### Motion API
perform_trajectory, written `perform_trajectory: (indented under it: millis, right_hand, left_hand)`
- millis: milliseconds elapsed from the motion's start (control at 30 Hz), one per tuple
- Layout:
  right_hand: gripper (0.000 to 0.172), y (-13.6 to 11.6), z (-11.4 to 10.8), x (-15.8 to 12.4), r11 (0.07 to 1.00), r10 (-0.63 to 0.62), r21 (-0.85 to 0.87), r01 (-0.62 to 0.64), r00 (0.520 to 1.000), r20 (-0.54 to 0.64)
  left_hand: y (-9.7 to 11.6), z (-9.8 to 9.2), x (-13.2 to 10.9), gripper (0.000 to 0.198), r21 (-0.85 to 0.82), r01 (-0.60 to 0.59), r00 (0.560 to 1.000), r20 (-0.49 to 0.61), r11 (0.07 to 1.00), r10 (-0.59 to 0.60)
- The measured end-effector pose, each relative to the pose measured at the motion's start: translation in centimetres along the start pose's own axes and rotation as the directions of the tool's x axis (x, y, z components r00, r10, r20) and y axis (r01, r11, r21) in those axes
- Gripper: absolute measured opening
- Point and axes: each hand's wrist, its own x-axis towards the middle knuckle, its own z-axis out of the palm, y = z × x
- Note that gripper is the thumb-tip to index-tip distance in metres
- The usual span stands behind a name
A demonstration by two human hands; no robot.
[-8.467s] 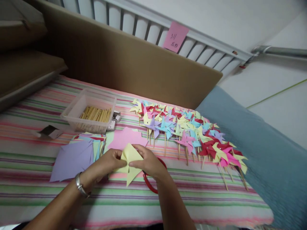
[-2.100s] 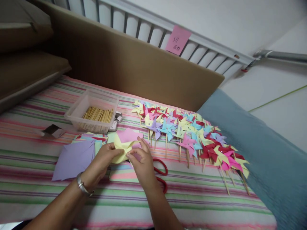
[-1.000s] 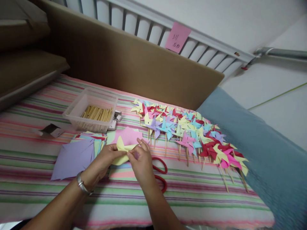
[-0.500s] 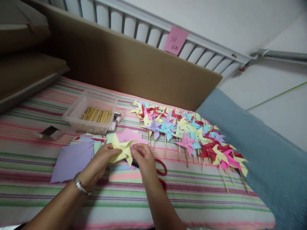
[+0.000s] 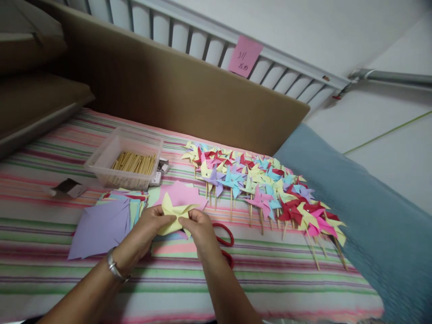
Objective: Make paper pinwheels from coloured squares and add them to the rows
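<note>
A folded yellow paper pinwheel (image 5: 171, 214) is pinched between both my hands above the striped bedcover. My left hand (image 5: 146, 229), with a metal bracelet at the wrist, grips its left side. My right hand (image 5: 198, 230) pinches its centre from the right. A pink cut sheet (image 5: 185, 195) lies just behind it. Red-handled scissors (image 5: 225, 238) lie under my right hand. A stack of cut coloured paper squares (image 5: 104, 222), purple on top, sits to the left.
A clear plastic tub of wooden sticks (image 5: 125, 163) stands at the back left, a small box (image 5: 161, 168) beside it. Several finished pinwheels on sticks (image 5: 263, 191) spread to the right. A cardboard panel (image 5: 189, 99) runs behind; a blue blanket (image 5: 364, 225) lies right.
The yellow sheet's corners have been folded in to the centre, making a pinwheel shape. My hands have stayed over the same spot, with my right fingers now pinching the middle.
</note>
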Motion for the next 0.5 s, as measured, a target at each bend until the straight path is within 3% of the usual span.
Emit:
perform_trajectory:
  millis: [200,367,500]
  right_hand:
    - [0.009,0.26,-0.05,0.12,0.993,-0.056,-0.104,0.053,0.998,-0.025]
    - [0.009,0.77,-0.13,0.29,0.984,-0.101,-0.15,0.099,0.995,-0.009]
    - [0.012,1.04,-0.07,0.32,0.988,-0.112,-0.1,0.118,0.992,0.06]
  left_hand:
    - [-0.74,-0.28,0.29,0.022,-0.052,-0.015,0.996,0.086,0.999,0.019]
    - [-0.47,-0.07,0.13,0.022,-0.053,-0.009,1.0,0.025,0.999,0.011]
    - [-0.23,-0.1,0.01,0.019,-0.064,-0.058,0.997,0.051,0.996,0.062]
